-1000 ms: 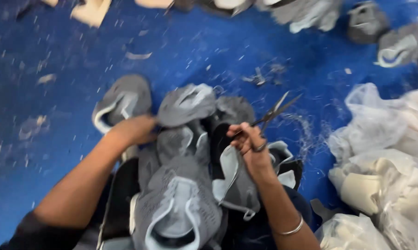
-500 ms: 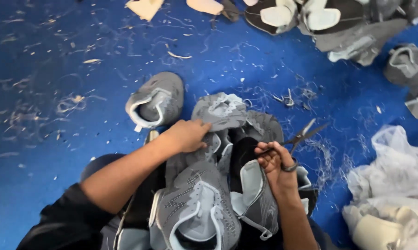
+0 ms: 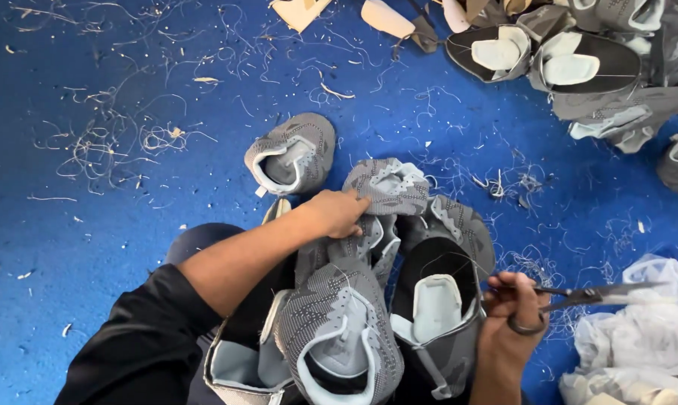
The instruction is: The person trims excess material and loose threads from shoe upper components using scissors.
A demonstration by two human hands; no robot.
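Note:
A stack of grey knit shoe uppers (image 3: 339,330) with pale blue lining rests on my lap. My left hand (image 3: 335,212) reaches over the stack and grips the grey upper (image 3: 387,187) at its far end. My right hand (image 3: 513,311) holds small metal scissors (image 3: 586,295), blades pointing right, next to a dark upper with a pale tongue (image 3: 436,300). One grey upper (image 3: 294,154) lies apart on the blue floor just beyond the stack.
The blue floor (image 3: 129,225) is strewn with thread trimmings. A pile of grey and dark uppers (image 3: 579,60) lies at the top right, with tan cut pieces (image 3: 301,11) beside it. Crumpled white plastic bags (image 3: 639,345) sit at the lower right.
The view has shifted left and down. My right hand with the scissors has dropped from beside the stack's top to its lower right. My left hand stays on the far upper.

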